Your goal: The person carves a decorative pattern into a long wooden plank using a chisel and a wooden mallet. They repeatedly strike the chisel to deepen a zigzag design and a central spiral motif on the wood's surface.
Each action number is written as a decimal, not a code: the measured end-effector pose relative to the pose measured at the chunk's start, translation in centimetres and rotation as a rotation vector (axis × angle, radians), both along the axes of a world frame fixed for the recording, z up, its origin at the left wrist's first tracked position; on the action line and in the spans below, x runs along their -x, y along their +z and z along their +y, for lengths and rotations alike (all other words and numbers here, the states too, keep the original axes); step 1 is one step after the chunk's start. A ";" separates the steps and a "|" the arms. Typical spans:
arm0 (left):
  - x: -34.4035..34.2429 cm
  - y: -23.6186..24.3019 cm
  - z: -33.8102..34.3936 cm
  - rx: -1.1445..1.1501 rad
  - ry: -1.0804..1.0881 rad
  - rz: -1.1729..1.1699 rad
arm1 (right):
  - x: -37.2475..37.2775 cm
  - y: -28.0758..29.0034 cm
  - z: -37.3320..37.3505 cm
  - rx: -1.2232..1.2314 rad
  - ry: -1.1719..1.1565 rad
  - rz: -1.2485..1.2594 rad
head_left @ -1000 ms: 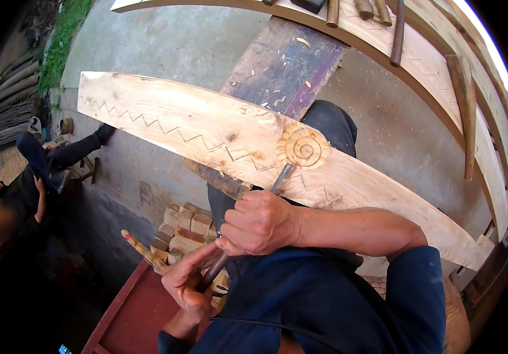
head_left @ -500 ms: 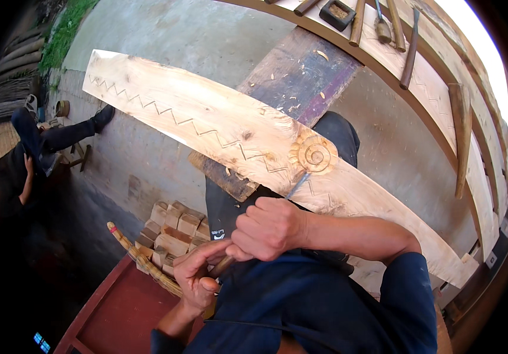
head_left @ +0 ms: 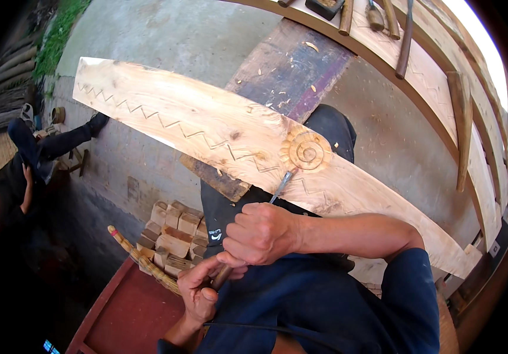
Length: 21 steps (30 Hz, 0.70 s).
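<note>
A long pale plank (head_left: 206,115) lies slantwise across my lap, with a zigzag line cut along it. A round carved rosette (head_left: 309,152) with a spiral centre and scalloped rim stands out on it. My right hand (head_left: 261,234) is closed around a chisel (head_left: 281,187), whose metal blade reaches up to the wood just below the rosette's lower left edge. Lower down, my left hand (head_left: 199,290) is closed on the chisel's wooden handle (head_left: 222,276), thumb and fingers around it.
Under the plank, a worn dark board (head_left: 289,71) carries scattered shavings. Curved timbers at the right hold several wood-handled tools (head_left: 406,44) and a curved wooden stick (head_left: 459,130). Cut wood blocks (head_left: 174,233) are piled at lower left, beside a red panel (head_left: 139,312). Another person (head_left: 12,177) sits far left.
The chisel tip has drawn back slightly from the rosette's edge, down and left, and more of the blade shows. Both hands keep their hold. The whole view has shifted a little.
</note>
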<state>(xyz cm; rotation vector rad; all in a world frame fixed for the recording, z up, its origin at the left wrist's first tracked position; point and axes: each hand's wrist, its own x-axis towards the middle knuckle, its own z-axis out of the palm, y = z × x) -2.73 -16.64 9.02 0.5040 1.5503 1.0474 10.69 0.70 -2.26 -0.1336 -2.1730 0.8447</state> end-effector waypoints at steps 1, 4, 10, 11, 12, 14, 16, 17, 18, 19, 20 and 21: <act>0.0 0.0 0.0 0.004 -0.002 0.001 | 0.0 0.0 0.0 0.004 0.002 0.000; 0.1 -0.1 0.1 -0.005 -0.010 0.007 | 0.0 -0.2 0.1 0.020 0.005 -0.001; 0.1 0.3 0.6 0.011 0.005 0.013 | 0.1 -0.2 0.0 0.062 0.008 -0.002; 0.1 0.5 0.8 0.016 0.006 0.015 | 0.1 -0.2 0.1 0.067 0.004 -0.001; 0.2 0.8 1.1 0.022 -0.002 0.031 | 0.1 -0.1 0.1 0.072 -0.001 0.000; 0.6 1.4 1.6 0.035 -0.017 0.063 | 0.3 0.1 0.1 0.082 -0.013 0.000; 0.7 1.9 2.0 0.035 -0.034 0.100 | 0.2 0.4 0.2 0.097 -0.016 -0.002; 0.8 2.0 2.2 0.037 -0.047 0.121 | 0.2 0.5 0.3 0.110 -0.017 -0.002; 0.8 2.1 2.2 0.036 -0.037 0.118 | 0.2 0.6 0.3 0.124 -0.019 -0.001; 0.6 2.1 2.2 0.035 -0.027 0.116 | 0.2 0.6 0.3 0.124 -0.024 0.005; 0.5 2.0 2.1 0.035 -0.017 0.111 | 0.2 0.5 0.3 0.124 -0.027 0.010; 0.6 1.9 2.1 0.039 -0.023 0.111 | 0.2 0.4 0.2 0.124 -0.031 0.015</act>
